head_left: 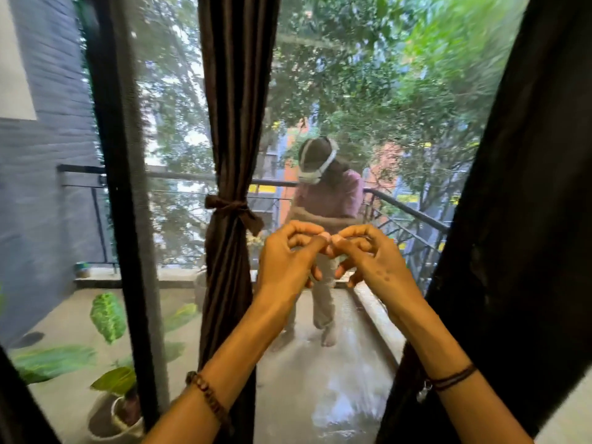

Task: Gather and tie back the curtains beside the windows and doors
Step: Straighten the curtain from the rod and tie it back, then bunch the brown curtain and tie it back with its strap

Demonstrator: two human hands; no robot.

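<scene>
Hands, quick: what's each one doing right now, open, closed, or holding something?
Left hand: closed, fingers curled, nothing visible in its grip.
Right hand: closed, fingers curled, nothing visible in its grip.

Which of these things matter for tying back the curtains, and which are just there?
For the job: brown curtain, already gathered; its tie; dark curtain on the right, no tie showing; left hand and right hand, fingers curled, fingertips meeting.
Just there: potted plant; balcony railing.
</scene>
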